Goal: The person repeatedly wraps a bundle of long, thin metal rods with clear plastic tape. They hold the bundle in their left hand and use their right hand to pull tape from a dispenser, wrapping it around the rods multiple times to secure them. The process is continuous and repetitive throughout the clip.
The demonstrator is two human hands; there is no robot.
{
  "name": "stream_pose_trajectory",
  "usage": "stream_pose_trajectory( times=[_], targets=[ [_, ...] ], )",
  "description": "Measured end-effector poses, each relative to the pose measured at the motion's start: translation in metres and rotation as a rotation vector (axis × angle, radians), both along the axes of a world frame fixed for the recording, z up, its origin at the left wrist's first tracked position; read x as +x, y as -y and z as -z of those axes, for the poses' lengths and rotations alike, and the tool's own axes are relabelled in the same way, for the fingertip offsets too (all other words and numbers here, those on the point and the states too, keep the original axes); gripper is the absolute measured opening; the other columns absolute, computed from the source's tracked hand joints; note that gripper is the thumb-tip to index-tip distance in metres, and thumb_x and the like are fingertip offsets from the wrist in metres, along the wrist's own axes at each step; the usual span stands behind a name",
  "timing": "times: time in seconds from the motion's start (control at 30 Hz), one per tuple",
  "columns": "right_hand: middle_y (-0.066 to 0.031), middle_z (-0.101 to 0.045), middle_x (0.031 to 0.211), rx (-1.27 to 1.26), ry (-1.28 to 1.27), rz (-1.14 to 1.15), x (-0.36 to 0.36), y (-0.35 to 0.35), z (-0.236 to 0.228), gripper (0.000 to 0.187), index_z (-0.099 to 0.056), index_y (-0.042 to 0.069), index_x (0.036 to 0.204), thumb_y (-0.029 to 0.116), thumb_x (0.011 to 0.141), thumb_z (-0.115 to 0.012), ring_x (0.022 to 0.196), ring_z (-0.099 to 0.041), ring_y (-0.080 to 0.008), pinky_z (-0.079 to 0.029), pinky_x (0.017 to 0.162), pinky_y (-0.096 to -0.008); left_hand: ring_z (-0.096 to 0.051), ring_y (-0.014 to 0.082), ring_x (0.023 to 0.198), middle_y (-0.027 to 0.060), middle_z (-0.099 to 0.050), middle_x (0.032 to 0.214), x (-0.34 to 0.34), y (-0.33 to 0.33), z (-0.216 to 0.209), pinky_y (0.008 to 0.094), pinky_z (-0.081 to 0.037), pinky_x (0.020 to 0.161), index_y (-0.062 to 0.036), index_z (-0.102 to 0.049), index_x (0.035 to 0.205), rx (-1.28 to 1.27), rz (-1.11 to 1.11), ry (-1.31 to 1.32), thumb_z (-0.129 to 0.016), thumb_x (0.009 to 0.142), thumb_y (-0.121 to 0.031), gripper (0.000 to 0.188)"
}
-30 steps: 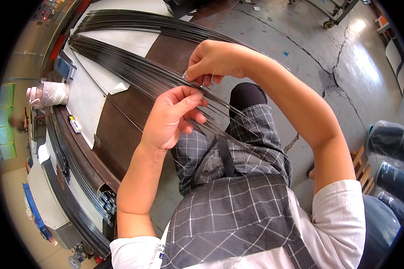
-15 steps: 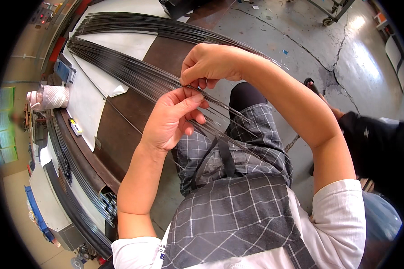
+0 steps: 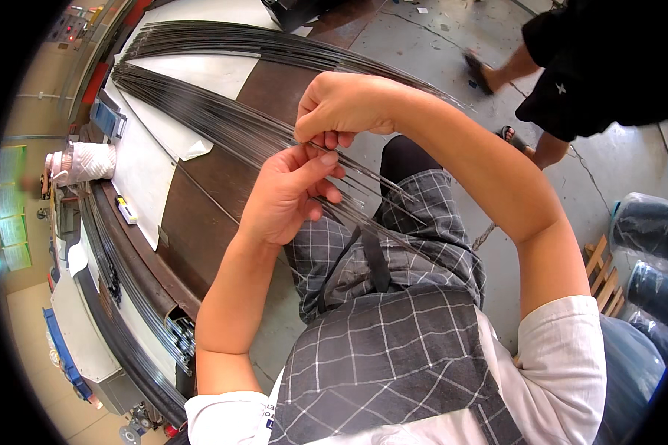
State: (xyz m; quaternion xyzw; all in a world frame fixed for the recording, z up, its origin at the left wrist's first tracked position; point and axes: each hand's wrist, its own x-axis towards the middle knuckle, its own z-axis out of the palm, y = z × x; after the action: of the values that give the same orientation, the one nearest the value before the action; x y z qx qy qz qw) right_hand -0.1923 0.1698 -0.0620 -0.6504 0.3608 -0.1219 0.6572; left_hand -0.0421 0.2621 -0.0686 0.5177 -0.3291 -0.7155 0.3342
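Striding across the floor (image 3: 438, 52) at the upper right, another person in black (image 3: 608, 67) is now showing both lower legs, after only just entering at the right edge a moment earlier. Grey and cracked, that floor is running past a brown table (image 3: 200, 204), which is bearing a white sheet (image 3: 226, 73). A dark checked apron (image 3: 378, 334) is covering the wearer's front, and dark rolls (image 3: 649, 230) in clear wrap are sitting at the right edge. Across the sheet, a far bundle (image 3: 223, 37) of thin dark rods is lying, while a near bundle (image 3: 200, 107) is fanning from the same end toward the wearer, its loose ends hanging over the apron. On that near bundle, close to these ends, both hands are working: the left hand (image 3: 289, 193) is pinching rods between thumb and forefinger, its other fingers curling loosely, and the right hand (image 3: 334, 111) is gripping just beside it with bent fingers, though how many rods each is holding cannot be told. Green sheets (image 3: 11, 204) are hanging on the left wall, their writing blurring beyond reading. A white ribbed container (image 3: 93, 162) is standing near a small yellow-and-white tool (image 3: 126, 211). Smallest, dark lettering (image 3: 268, 415) is showing partly beside the apron, and a pale mark (image 3: 562, 89) is standing out on the black clothing
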Motion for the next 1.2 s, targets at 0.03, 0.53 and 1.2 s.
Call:
stream_pose_trajectory(
  times=[0.03,0.53,1.2],
  targets=[
    [-0.0022,-0.057,0.064,-0.011,-0.007,-0.004,0.001,0.000,-0.001,0.018,-0.062,0.001,0.069,0.019,0.071,-0.063,0.057,-0.051,-0.0086,-0.042,0.051,-0.0215,-0.061,0.0100,0.059,0.0065,-0.061,0.086,-0.002,-0.001,-0.002,0.0165,-0.039,0.036,-0.0058,-0.055,0.099,0.003,-0.005,0.031,-0.063,0.084,-0.020,0.022],
    [-0.0036,-0.058,0.062,-0.020,-0.051,-0.062,0.008,-0.003,-0.008,0.020,-0.063,0.000,0.068,0.019,0.067,-0.068,0.054,-0.050,-0.0094,-0.037,0.048,-0.0230,-0.061,0.0164,0.055,0.0123,-0.061,0.079,0.010,-0.015,-0.002,0.0194,-0.039,0.034,0.0008,-0.057,0.088,-0.013,-0.036,-0.223,-0.046,0.089,-0.028,0.031],
    [-0.0016,-0.056,0.066,0.157,0.058,-0.159,0.002,-0.002,-0.002,0.016,-0.062,0.001,0.073,0.017,0.075,-0.066,0.057,-0.051,-0.0081,-0.041,0.051,-0.0201,-0.058,0.0078,0.054,0.0070,-0.064,0.076,0.009,-0.017,0.002,0.0158,-0.040,0.037,-0.0018,-0.062,0.088,-0.008,-0.006,-0.173,-0.063,0.084,-0.014,0.013]
  ],
)
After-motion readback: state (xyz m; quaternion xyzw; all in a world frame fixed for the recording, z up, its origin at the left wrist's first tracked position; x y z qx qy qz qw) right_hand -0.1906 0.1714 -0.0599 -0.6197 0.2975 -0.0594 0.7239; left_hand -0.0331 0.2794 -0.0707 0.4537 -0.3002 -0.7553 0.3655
